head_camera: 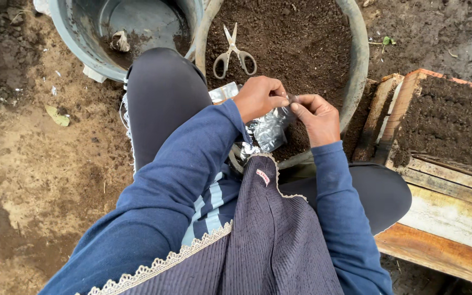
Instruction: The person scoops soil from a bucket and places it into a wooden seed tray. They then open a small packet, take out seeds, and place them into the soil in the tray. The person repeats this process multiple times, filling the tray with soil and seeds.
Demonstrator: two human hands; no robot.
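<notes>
1. left hand (260, 98) is curled, fingertips pinched on the top edge of a silver foil packet (266, 131).
2. right hand (317, 117) pinches the same edge, thumb and forefinger closed on it, just beside the left fingertips.
3. the packet hangs below the two grips, crumpled, over the near rim of a round basin (359, 60) of dark soil.
4. beyond the grips, scissors (234, 52) lie on the soil, blades closed, pointing away, well apart from both hands.
5. farther left of the grips, a grey bucket (72, 33) stands with a little soil and a scrap inside.
6. right of the grips, a wooden tray (438, 213) holds soil.
7. blue sleeves cover both arms; dark knees sit either side of the packet.
</notes>
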